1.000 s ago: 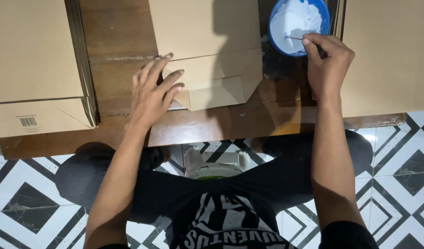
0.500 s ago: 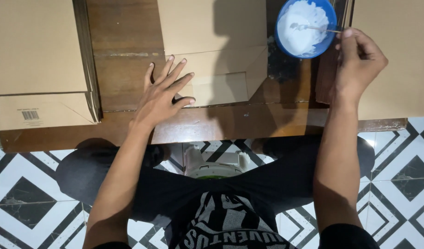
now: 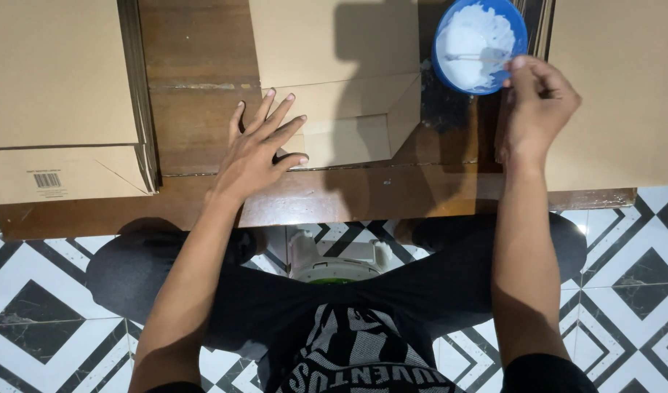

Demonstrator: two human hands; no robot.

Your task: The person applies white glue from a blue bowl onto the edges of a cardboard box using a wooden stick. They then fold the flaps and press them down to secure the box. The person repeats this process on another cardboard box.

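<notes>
Your left hand (image 3: 257, 149) lies flat, fingers spread, on the folded tan cardboard box (image 3: 334, 80). Right hand (image 3: 534, 109) pinches a thin stick (image 3: 473, 56) w/ its tip in the blue bowl (image 3: 441, 51) of white paste

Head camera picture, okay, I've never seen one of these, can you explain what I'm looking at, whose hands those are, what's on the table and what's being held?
There is no machine here. The camera sits on a person's head and looks straight down, so you see their own arms, their lap and the patterned floor tiles below. The left hand lies flat, fingers spread, on the edge of a folded cardboard piece on a wooden table. The right hand pinches a thin stick whose far end dips into a blue bowl of white paste. A stack of flat cardboard lies at the left, and another cardboard sheet at the right.
</notes>
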